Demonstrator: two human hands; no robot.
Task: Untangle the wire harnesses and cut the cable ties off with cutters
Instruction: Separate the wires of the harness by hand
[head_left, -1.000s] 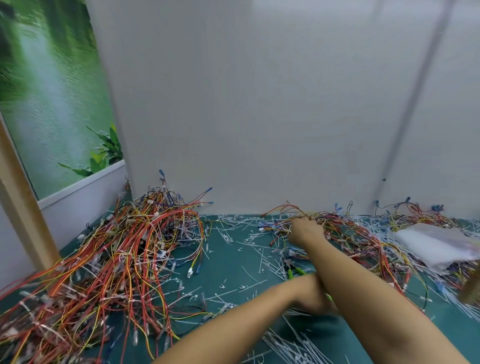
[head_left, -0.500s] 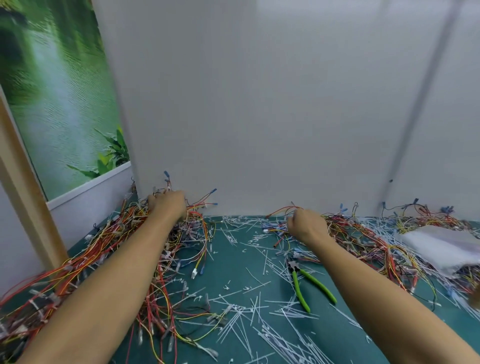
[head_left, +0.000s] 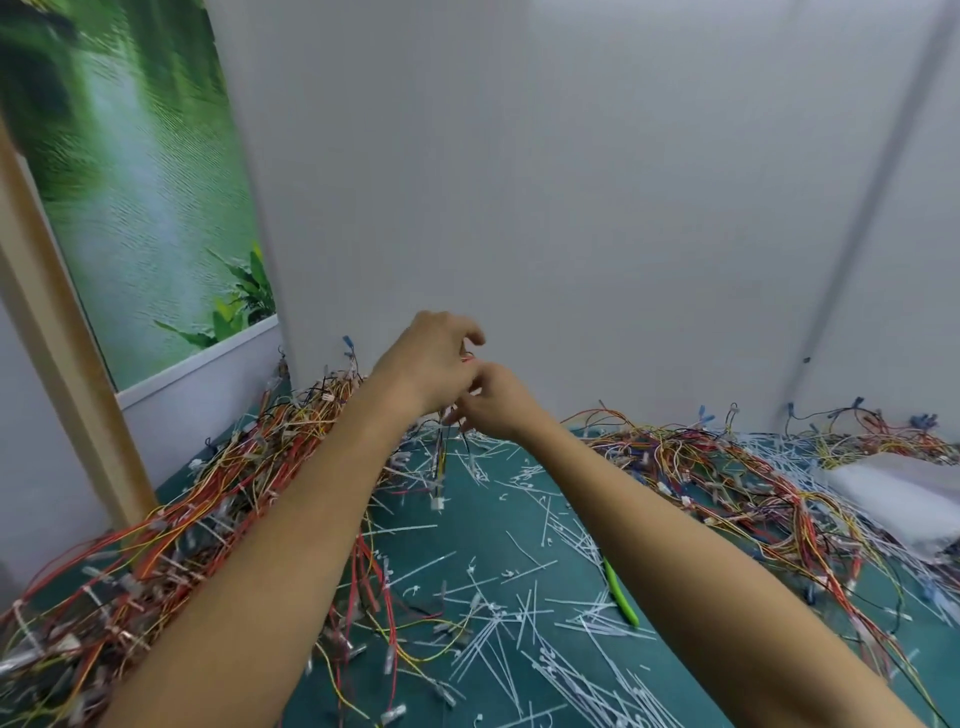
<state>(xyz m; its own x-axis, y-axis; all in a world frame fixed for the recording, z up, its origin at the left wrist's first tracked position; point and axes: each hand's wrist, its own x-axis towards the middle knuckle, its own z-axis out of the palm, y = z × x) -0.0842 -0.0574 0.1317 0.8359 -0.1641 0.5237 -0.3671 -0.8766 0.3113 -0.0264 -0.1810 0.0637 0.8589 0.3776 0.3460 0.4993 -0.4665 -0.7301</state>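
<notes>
A small wire harness (head_left: 440, 462) hangs from both hands above the middle of the green table, its white connector dangling low. My left hand (head_left: 428, 358) grips its top, with red wire showing between the fingers. My right hand (head_left: 493, 400) pinches the same bundle just below and to the right. The two hands touch. The green-handled cutters (head_left: 621, 597) lie on the table, partly hidden behind my right forearm. A big tangled pile of red, orange and yellow harnesses (head_left: 171, 519) fills the left side.
A second heap of wires (head_left: 727, 478) lies at the right, beside a white bag (head_left: 904, 499). Cut white cable ties (head_left: 524, 623) litter the green table (head_left: 488, 525). A grey wall (head_left: 571, 208) closes the back; a wooden post (head_left: 57, 338) stands at the left.
My left hand left the left pile and rose to the middle, lifting a small harness. My right hand moved left from the right heap to meet it. The head turned slightly.
</notes>
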